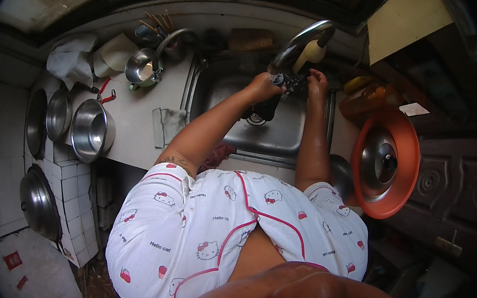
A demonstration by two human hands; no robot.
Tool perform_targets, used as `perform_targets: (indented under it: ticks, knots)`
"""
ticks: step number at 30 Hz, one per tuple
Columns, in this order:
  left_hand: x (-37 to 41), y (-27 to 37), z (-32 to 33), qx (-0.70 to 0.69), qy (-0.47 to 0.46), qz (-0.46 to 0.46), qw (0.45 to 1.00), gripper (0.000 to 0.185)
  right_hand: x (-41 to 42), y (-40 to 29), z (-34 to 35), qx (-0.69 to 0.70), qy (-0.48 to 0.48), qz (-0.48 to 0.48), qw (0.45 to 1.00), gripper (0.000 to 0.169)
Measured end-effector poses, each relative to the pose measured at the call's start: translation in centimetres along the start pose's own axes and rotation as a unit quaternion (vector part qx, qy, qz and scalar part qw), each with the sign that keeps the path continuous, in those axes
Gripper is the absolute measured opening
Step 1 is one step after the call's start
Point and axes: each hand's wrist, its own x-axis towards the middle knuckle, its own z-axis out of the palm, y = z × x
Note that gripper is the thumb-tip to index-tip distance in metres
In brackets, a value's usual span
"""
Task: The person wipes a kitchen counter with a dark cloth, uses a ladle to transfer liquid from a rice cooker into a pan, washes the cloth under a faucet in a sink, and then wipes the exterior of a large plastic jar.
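Note:
My left hand [263, 87] is under the spout of the curved metal faucet [290, 52], closed on a dark object [267, 108]. That object hangs down over the sink drain [255, 119]; it is too shaded to name. Water splashes [289, 84] beside the left fingers. My right hand [317, 86] is raised to the right of the splash, its fingers apart and nothing visible in them. Both hands are over the stainless steel sink [283, 141]. A pale yellow bulb-shaped thing [314, 52] hangs behind the spout.
An orange plastic basin [409, 167] holding a metal lid [379, 157] stands right of the sink. On the left counter lie a folded cloth [170, 126], a metal pot [92, 130] and a small metal pan [140, 66] below a second faucet [176, 33]. A dark red cloth [219, 156] touches the sink's front edge.

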Motion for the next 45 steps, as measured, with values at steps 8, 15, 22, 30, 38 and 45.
perform_targets:
  ticks: [8,15,22,30,38,45]
  knots:
    - [-0.1,-0.4,-1.2,-0.088,-0.034,-0.028,0.995,0.017,6.4,6.5,-2.7,-0.083,0.034,0.172,0.981,0.053]
    - [-0.4,1.7,-1.6,-0.174,-0.021,-0.007,0.984,0.022,7.0,4.4,-5.5,0.017,0.019,0.266,0.964,0.029]
    - [-1.1,2.1,-2.9,-0.294,0.059,-0.033,0.953,0.017,-7.5,-4.0,1.9,0.071,-0.256,0.016,0.964,0.097]
    - [-1.0,-7.0,-4.5,-0.645,0.135,-0.149,0.737,0.014,-9.9,-3.8,6.1,0.014,-0.274,-0.022,0.961,0.059]
    - [-6.2,-4.1,-0.4,-0.734,-0.032,-0.2,0.648,0.039,-13.3,-5.3,9.3,0.057,-0.237,-0.106,0.964,0.062]
    - [-3.5,-5.7,0.9,-0.684,0.125,-0.163,0.7,0.032,-14.6,-4.7,9.5,-0.185,-0.028,-0.298,0.936,0.056]
